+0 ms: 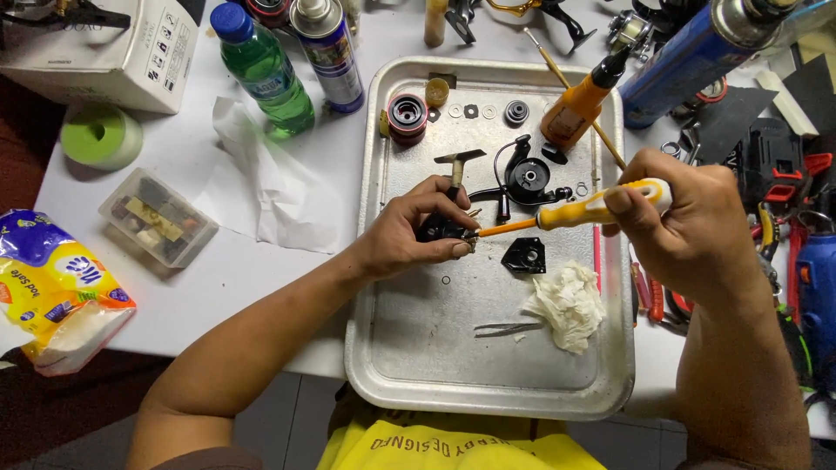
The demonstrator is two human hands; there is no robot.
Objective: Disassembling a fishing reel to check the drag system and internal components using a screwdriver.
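My left hand [409, 233] grips a small black reel body [438, 229] just above a metal tray [488, 383]. My right hand [688, 222] is closed on a yellow-and-white screwdriver [592, 209], whose orange shaft tip meets the black part at my left fingertips. Around them on the tray lie a black rotor with bail arm [527, 178], a flat black cover plate [524, 255], a crumpled white tissue [566, 305], tweezers [509, 329], a red-and-black spool [407, 117], and several washers and small rings.
An orange oil bottle [579, 104] leans at the tray's upper right. A green bottle [261, 65], spray can [329, 52], white box [104, 48], green tape roll [100, 135], clear parts box [158, 218] and tissue pack [57, 287] stand left. Tools crowd the right edge [784, 191].
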